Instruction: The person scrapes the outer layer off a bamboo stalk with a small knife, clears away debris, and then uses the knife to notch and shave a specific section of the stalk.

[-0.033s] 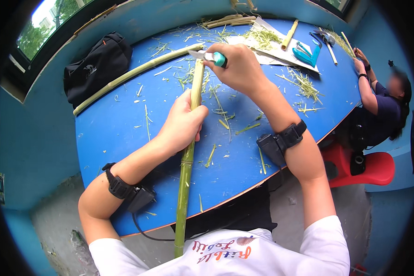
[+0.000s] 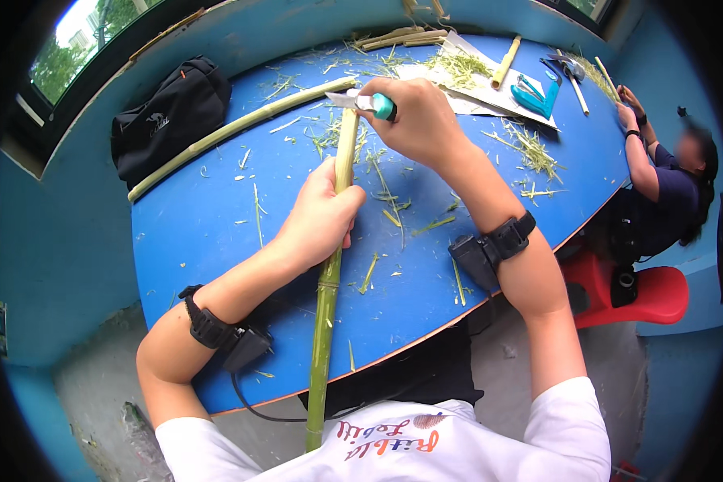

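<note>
My left hand (image 2: 317, 210) is wrapped round a bamboo stalk (image 2: 321, 321), gripping it below its far end. The stalk slants from that end over the table down toward my shirt. Its upper part is pale and scraped; the lower part, past a node, is still green. My right hand (image 2: 416, 119) holds a utility knife (image 2: 365, 102) with a teal end. The knife's blade (image 2: 340, 100) points left, just above the stalk's far tip; I cannot tell whether it touches. Green shavings (image 2: 329, 132) lie on the blue table around the tip.
Another long pale stalk (image 2: 241, 128) crosses the table at the left, beside a black bag (image 2: 171, 112). At the far right are paper with shavings (image 2: 462, 68), a short bamboo piece (image 2: 506, 63) and a teal tool (image 2: 537, 98). A person (image 2: 659, 173) works at the right edge.
The knife's blade has tilted slightly, its tip shifting a little left. The stalk and my left hand have moved very slightly right.
</note>
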Motion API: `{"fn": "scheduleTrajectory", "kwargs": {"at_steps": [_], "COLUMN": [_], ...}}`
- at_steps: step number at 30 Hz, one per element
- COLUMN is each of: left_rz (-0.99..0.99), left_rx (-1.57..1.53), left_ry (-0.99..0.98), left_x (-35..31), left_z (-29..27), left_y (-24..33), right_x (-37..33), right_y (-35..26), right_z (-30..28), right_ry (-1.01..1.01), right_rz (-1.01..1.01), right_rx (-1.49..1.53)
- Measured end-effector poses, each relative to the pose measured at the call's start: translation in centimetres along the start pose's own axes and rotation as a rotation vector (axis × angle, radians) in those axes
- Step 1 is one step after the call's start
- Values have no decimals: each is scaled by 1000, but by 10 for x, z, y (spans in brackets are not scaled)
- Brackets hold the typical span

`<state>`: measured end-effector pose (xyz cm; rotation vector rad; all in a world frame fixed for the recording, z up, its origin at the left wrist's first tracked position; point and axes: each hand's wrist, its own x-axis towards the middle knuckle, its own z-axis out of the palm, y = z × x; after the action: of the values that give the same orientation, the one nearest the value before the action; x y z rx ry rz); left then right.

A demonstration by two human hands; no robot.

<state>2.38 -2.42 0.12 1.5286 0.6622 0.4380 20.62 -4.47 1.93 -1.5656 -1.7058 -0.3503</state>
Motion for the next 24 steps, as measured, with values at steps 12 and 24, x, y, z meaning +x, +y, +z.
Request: {"fn": "scheduleTrajectory", "kwargs": {"at_steps": [12, 24], "left_rz": [-52, -58], "left_rx": [86, 120], "left_ry": [-24, -8], "left_x": [0, -7], "left_z": [3, -3], "left_y": [5, 1], "right_x": [4, -1], "right_y": [-2, -4], "right_z": [-10, 5], "right_ry": [-121, -208], "right_rz": [2, -2], "right_rx": [-100, -158]}}
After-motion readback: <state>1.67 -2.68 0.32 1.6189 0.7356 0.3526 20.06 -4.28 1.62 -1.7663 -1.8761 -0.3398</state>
